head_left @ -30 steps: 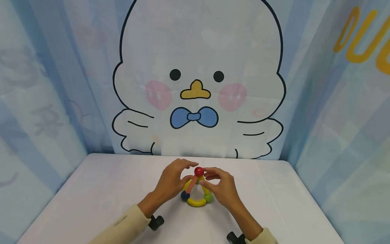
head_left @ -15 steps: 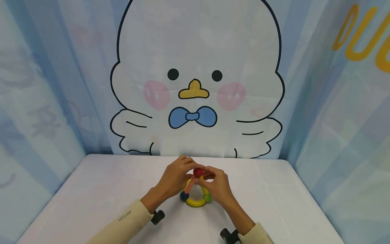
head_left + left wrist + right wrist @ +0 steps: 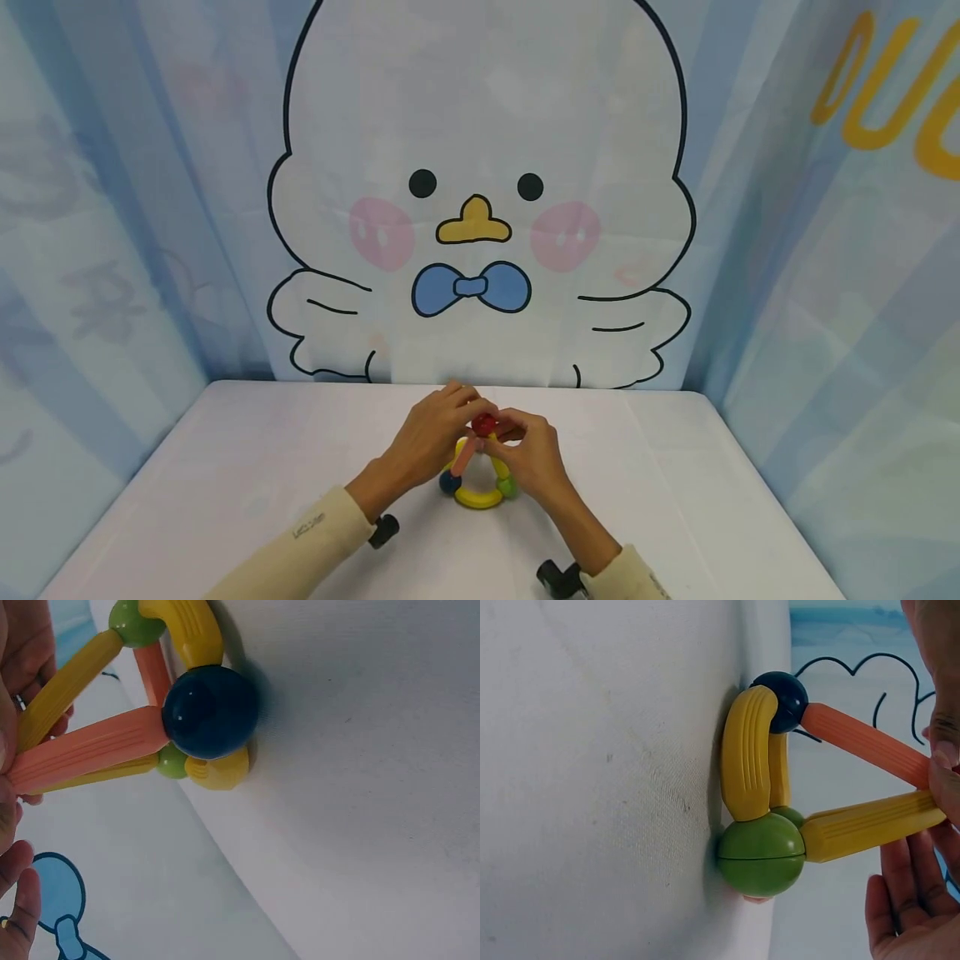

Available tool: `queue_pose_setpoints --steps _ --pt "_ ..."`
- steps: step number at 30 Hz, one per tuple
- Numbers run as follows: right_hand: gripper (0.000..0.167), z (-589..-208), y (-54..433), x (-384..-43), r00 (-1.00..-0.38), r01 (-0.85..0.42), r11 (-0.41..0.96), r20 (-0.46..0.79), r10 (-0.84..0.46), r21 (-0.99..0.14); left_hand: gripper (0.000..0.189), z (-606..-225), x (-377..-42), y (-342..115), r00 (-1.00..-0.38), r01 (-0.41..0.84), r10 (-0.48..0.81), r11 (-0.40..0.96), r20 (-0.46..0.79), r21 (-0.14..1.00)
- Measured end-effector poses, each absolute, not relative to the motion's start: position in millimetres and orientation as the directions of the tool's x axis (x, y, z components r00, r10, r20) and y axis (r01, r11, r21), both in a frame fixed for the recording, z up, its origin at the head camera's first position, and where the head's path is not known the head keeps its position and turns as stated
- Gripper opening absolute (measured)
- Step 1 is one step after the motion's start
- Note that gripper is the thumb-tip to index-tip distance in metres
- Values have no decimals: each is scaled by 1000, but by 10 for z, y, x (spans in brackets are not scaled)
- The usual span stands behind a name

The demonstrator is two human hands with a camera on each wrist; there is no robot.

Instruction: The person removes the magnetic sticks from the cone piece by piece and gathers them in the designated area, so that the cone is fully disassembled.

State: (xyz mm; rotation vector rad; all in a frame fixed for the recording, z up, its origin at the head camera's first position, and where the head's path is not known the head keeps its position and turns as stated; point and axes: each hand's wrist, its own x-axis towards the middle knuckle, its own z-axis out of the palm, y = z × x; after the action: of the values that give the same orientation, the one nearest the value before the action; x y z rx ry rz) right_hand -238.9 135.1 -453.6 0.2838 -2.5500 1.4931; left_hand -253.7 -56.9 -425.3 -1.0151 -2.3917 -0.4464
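Observation:
A pyramid-like frame of plastic rods and balls stands on the table, with a red ball (image 3: pixel 484 423) at its top. My left hand (image 3: pixel 429 435) grips the red ball, its thumb near the upper end of the orange rod (image 3: pixel 97 746). From the other side my right hand (image 3: pixel 534 457) pinches the top of a yellow rod (image 3: pixel 870 829) just under the ball. At the base are a dark blue ball (image 3: pixel 211 712), a green ball (image 3: pixel 761 855) and a curved yellow piece (image 3: pixel 478 499). Fingers partly hide the top joint, and both wrist views leave the red ball out.
The white table (image 3: pixel 300 467) reaches back to a curtain (image 3: pixel 480 117) printed with a cartoon bird. Black camera mounts (image 3: pixel 561 578) sit at both wrists, below beige sleeves (image 3: pixel 300 542).
The left fingers, raised off the red ball a second ago, have come down round it. The right hand has shifted slightly left, and the orange rod's top is now more covered.

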Motion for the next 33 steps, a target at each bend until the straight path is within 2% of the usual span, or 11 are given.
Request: queue_pose_setpoints --steps 9,14,27,33 --pt "38 -4534 1346 -2377 -960 -271 487 267 -80 -830 47 -4360 -2526 -558 -566 732 539 677 624 79" --pt "36 -4515 1351 -2368 -962 -263 490 264 -68 -831 46 -4446 -2528 -549 -565 734 485 666 668 137" --pt "32 -4517 1345 -2372 -961 -263 491 269 -60 -831 47 -4557 -2477 -594 -719 641 279 620 636 453" --pt "30 -4517 1336 -2368 -962 -264 483 265 -66 -835 47 -4526 -2444 -728 -772 584 240 634 588 508"
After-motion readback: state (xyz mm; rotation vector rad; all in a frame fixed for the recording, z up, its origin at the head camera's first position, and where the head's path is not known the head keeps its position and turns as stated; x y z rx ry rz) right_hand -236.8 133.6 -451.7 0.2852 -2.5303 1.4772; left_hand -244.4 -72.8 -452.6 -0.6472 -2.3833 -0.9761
